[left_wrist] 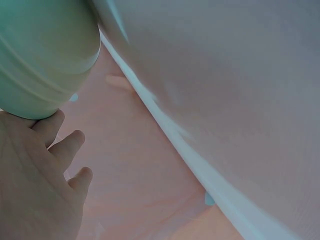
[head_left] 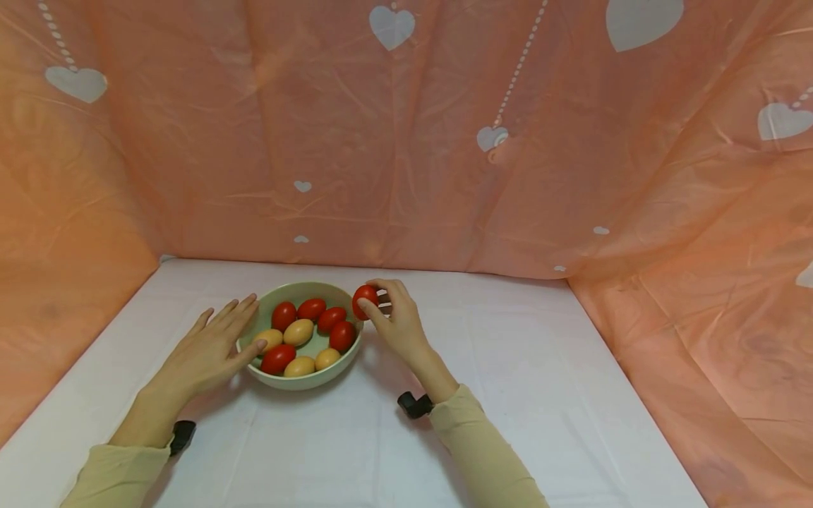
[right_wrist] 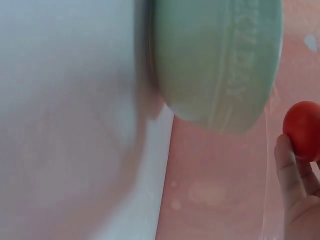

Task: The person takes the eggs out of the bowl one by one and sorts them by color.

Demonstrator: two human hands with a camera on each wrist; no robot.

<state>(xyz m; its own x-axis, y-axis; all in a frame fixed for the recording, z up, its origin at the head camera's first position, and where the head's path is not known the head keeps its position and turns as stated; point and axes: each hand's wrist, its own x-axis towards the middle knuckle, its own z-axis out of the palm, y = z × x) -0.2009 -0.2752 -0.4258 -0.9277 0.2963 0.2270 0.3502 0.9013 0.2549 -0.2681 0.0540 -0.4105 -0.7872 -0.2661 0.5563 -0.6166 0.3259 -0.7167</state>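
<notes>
Beige sleeves [head_left: 485, 451] reach in at the near edge, one on each forearm. Behind everything hangs an orange-pink backdrop [head_left: 432, 197] printed with white hearts [head_left: 392, 27], its folds enclosing the back and both sides. Below it spreads the white bench [head_left: 508, 423], and on it, left of centre, stands a pale green bowl [head_left: 298, 383], upright, with raised lettering on its outer wall. The left hand [head_left: 206, 356] rests against the bowl's left side, its fingers extended and gripping nothing, the thumb reaching over the rim. At the opposite side, the right hand [head_left: 401, 321] pinches a red egg-shaped piece [head_left: 365, 302] between thumb and fingers, right beside the rim; whether the piece touches the bowl, I cannot tell. Each wrist carries a small black device [head_left: 415, 405]. Inside the bowl lie five more red pieces [head_left: 278, 359], mostly toward the back and right, and four slightly smaller yellow pieces [head_left: 298, 331], two near the front wall and two further left.
</notes>
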